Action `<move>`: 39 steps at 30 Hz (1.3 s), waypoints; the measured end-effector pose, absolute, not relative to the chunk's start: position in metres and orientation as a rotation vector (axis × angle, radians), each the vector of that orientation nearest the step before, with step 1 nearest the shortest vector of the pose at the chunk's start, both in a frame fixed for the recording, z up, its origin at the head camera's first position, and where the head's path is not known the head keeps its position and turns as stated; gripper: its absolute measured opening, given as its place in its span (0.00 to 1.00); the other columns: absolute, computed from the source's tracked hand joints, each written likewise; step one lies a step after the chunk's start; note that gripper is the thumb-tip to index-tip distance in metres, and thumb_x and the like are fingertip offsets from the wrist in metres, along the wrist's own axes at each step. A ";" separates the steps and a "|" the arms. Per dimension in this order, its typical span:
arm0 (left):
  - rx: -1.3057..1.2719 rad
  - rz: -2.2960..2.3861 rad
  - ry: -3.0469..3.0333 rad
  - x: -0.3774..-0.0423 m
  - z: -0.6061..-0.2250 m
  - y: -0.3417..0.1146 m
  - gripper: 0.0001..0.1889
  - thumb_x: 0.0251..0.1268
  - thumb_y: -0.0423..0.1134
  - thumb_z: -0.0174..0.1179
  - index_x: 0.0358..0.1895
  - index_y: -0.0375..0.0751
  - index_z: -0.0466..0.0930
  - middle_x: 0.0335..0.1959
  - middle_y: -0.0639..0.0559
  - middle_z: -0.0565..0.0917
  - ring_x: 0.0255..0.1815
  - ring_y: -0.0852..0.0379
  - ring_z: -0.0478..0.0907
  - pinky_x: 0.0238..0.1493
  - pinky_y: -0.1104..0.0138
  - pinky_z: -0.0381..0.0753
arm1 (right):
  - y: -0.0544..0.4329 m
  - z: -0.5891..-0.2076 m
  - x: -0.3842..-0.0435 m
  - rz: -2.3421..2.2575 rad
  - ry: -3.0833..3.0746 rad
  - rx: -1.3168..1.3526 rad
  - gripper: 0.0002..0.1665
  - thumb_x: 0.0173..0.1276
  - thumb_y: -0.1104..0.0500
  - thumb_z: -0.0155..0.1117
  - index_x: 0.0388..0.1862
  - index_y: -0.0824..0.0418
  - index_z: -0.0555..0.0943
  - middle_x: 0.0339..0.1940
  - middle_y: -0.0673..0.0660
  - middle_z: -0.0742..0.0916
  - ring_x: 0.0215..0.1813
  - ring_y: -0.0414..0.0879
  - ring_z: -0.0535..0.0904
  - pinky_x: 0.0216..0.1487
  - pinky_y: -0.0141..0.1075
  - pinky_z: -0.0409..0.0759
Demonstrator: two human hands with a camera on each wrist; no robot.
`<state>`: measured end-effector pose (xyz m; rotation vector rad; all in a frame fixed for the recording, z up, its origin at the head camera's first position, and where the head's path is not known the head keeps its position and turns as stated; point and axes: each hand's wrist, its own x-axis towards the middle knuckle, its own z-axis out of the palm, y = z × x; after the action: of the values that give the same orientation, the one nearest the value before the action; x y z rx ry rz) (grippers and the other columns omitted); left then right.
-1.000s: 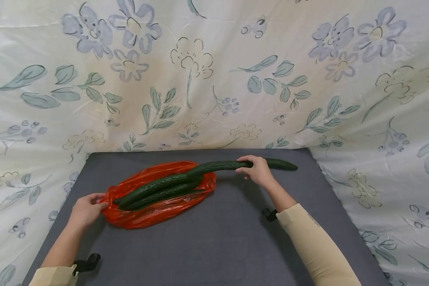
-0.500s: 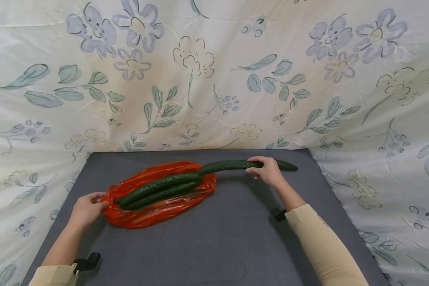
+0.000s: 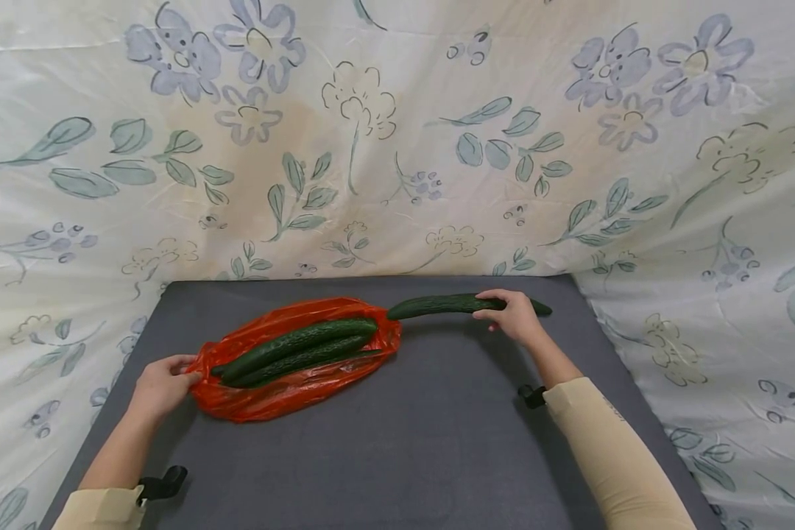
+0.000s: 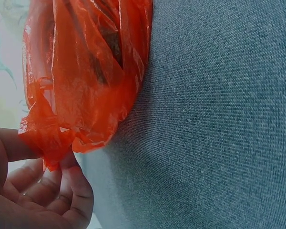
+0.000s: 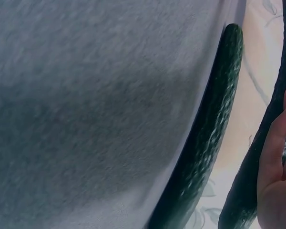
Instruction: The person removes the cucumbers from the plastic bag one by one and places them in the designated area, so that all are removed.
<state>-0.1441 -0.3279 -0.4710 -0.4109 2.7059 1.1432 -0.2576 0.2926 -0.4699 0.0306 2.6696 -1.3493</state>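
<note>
My right hand (image 3: 513, 316) grips a long dark green cucumber (image 3: 430, 304), raised over the table just right of the red plastic bag (image 3: 271, 412). In the right wrist view the fingers curl round this cucumber (image 5: 250, 186), and a second cucumber (image 5: 200, 138) lies on the table beside it. That second cucumber (image 3: 540, 308) shows only its tip past my right hand in the head view. More cucumbers (image 3: 298, 346) lie side by side in the bag's opening. My left hand (image 3: 162, 386) pinches the bag's left end, its gathered plastic (image 4: 50, 138) between thumb and fingers.
The dark grey table (image 3: 384, 456) ends at the back against a hanging floral cloth (image 3: 397, 147), which also closes in both sides. A black strap piece (image 3: 162, 484) sticks out at the left wrist, another (image 3: 531, 396) at the right.
My right hand has moved right with the cucumber, whose left end has come away from the bag and the cucumbers in it. My left hand stays at the bag's end.
</note>
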 end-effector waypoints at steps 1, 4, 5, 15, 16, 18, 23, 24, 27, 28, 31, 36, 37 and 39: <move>-0.409 1.141 2.710 -0.144 -0.471 -0.328 0.24 0.72 0.38 0.57 0.65 0.25 0.72 0.51 0.30 0.80 0.42 0.45 0.77 0.33 0.64 0.76 | 0.294 -0.471 -0.258 -1.344 2.672 0.033 0.29 0.61 0.50 0.76 0.62 0.49 0.82 0.74 0.61 0.73 0.38 0.61 0.88 0.46 0.58 0.81; -0.409 1.138 2.718 -0.144 -0.469 -0.326 0.24 0.72 0.38 0.58 0.65 0.25 0.72 0.50 0.30 0.80 0.42 0.45 0.77 0.32 0.64 0.76 | 0.299 -0.472 -0.258 -1.324 2.680 0.042 0.29 0.62 0.50 0.76 0.62 0.49 0.82 0.74 0.62 0.73 0.37 0.60 0.88 0.45 0.56 0.82; -0.410 1.138 2.718 -0.144 -0.469 -0.326 0.24 0.72 0.38 0.58 0.65 0.25 0.72 0.50 0.30 0.80 0.42 0.45 0.77 0.32 0.64 0.76 | 0.301 -0.473 -0.258 -1.318 2.682 0.041 0.29 0.62 0.50 0.75 0.63 0.49 0.82 0.74 0.62 0.73 0.37 0.60 0.88 0.44 0.56 0.82; -0.424 1.120 2.708 -0.146 -0.468 -0.327 0.24 0.72 0.38 0.58 0.65 0.25 0.72 0.51 0.29 0.79 0.45 0.43 0.76 0.34 0.64 0.75 | 0.323 -0.489 -0.265 -1.283 2.703 0.080 0.29 0.62 0.51 0.75 0.62 0.50 0.82 0.75 0.64 0.71 0.34 0.55 0.88 0.39 0.49 0.83; -0.425 1.117 2.709 -0.146 -0.469 -0.328 0.25 0.72 0.38 0.58 0.65 0.25 0.72 0.52 0.29 0.79 0.45 0.43 0.76 0.34 0.64 0.75 | 0.324 -0.490 -0.265 -1.285 2.702 0.080 0.29 0.62 0.51 0.75 0.63 0.51 0.82 0.75 0.64 0.71 0.33 0.55 0.88 0.39 0.49 0.83; -0.424 1.111 2.711 -0.146 -0.469 -0.328 0.25 0.72 0.38 0.58 0.66 0.25 0.71 0.52 0.29 0.79 0.45 0.42 0.76 0.34 0.64 0.75 | 0.327 -0.492 -0.265 -1.289 2.696 0.087 0.29 0.63 0.52 0.75 0.63 0.52 0.81 0.75 0.65 0.71 0.33 0.55 0.88 0.39 0.48 0.84; -0.426 1.117 2.709 -0.146 -0.469 -0.328 0.25 0.72 0.39 0.58 0.66 0.25 0.71 0.52 0.29 0.79 0.46 0.41 0.75 0.35 0.64 0.75 | 0.332 -0.496 -0.264 -1.281 2.699 0.096 0.30 0.63 0.53 0.75 0.64 0.54 0.81 0.74 0.66 0.72 0.31 0.53 0.88 0.38 0.45 0.84; -0.430 1.120 2.708 -0.146 -0.469 -0.328 0.25 0.72 0.39 0.58 0.66 0.25 0.71 0.52 0.29 0.79 0.46 0.41 0.75 0.35 0.64 0.75 | 0.333 -0.497 -0.264 -1.279 2.703 0.096 0.29 0.63 0.53 0.75 0.64 0.54 0.81 0.73 0.66 0.73 0.31 0.52 0.88 0.38 0.45 0.84; -0.441 1.116 2.709 -0.145 -0.469 -0.327 0.25 0.72 0.39 0.58 0.66 0.25 0.71 0.52 0.29 0.79 0.46 0.42 0.76 0.34 0.64 0.76 | 0.337 -0.501 -0.266 -1.264 2.713 0.097 0.30 0.63 0.52 0.75 0.64 0.54 0.81 0.72 0.66 0.75 0.30 0.51 0.87 0.37 0.43 0.83; -0.442 1.114 2.710 -0.145 -0.469 -0.327 0.25 0.72 0.39 0.58 0.66 0.25 0.71 0.52 0.29 0.79 0.46 0.42 0.76 0.34 0.64 0.76 | 0.338 -0.502 -0.267 -1.265 2.711 0.106 0.30 0.62 0.52 0.75 0.64 0.54 0.81 0.71 0.66 0.75 0.30 0.50 0.87 0.37 0.43 0.83; -0.440 1.106 2.712 -0.144 -0.469 -0.326 0.25 0.72 0.38 0.58 0.66 0.25 0.71 0.52 0.29 0.79 0.46 0.42 0.76 0.34 0.64 0.76 | 0.341 -0.505 -0.268 -1.258 2.710 0.116 0.31 0.62 0.52 0.75 0.64 0.55 0.81 0.70 0.66 0.76 0.30 0.50 0.87 0.37 0.42 0.83; -0.433 1.097 2.716 -0.143 -0.468 -0.326 0.25 0.73 0.39 0.57 0.66 0.25 0.71 0.53 0.28 0.78 0.46 0.41 0.76 0.34 0.64 0.75 | 0.346 -0.505 -0.269 -1.240 2.713 0.130 0.30 0.63 0.54 0.75 0.64 0.56 0.81 0.71 0.68 0.75 0.29 0.49 0.87 0.37 0.41 0.83; -0.430 1.092 2.720 -0.143 -0.468 -0.326 0.25 0.73 0.39 0.57 0.66 0.25 0.71 0.53 0.28 0.78 0.46 0.41 0.76 0.34 0.64 0.75 | 0.346 -0.505 -0.269 -1.232 2.715 0.131 0.30 0.63 0.54 0.75 0.64 0.56 0.81 0.71 0.68 0.75 0.29 0.49 0.87 0.37 0.41 0.83; -0.426 1.088 2.724 -0.143 -0.468 -0.326 0.25 0.73 0.39 0.57 0.66 0.24 0.71 0.52 0.28 0.79 0.46 0.41 0.76 0.34 0.64 0.75 | 0.346 -0.504 -0.268 -1.213 2.719 0.130 0.30 0.63 0.54 0.75 0.64 0.56 0.81 0.71 0.68 0.75 0.29 0.49 0.87 0.36 0.41 0.83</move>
<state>-0.1432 -0.3258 -0.4677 -0.4263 2.7236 1.0884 -0.2681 0.3465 -0.5040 0.1299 2.7187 -1.2133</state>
